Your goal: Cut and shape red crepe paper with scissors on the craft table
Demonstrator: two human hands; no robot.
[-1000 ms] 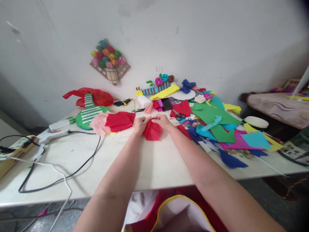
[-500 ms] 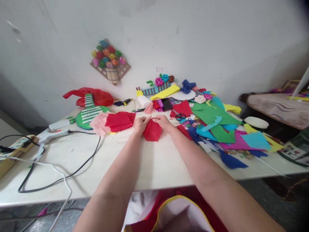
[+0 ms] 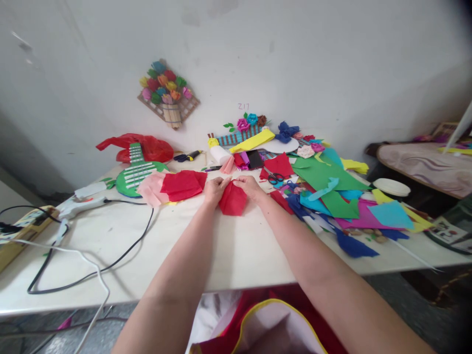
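Note:
Both my hands meet at the middle of the white table [image 3: 121,246]. My left hand [image 3: 216,190] and my right hand [image 3: 249,186] each pinch the top edge of a small red crepe paper piece [image 3: 232,200], which hangs down onto the table between them. Fingers of both hands are closed on the paper. Just left of my left hand lies a larger red paper sheet [image 3: 182,184] on top of a pink sheet [image 3: 150,189].
A heap of coloured paper [image 3: 332,191] covers the table's right side, with scissors [image 3: 273,176] near it. A glue gun [image 3: 79,206] and black cable [image 3: 121,253] lie at left. A green paper guitar [image 3: 137,172], red bag [image 3: 147,146] and paper flowers [image 3: 248,129] sit by the wall.

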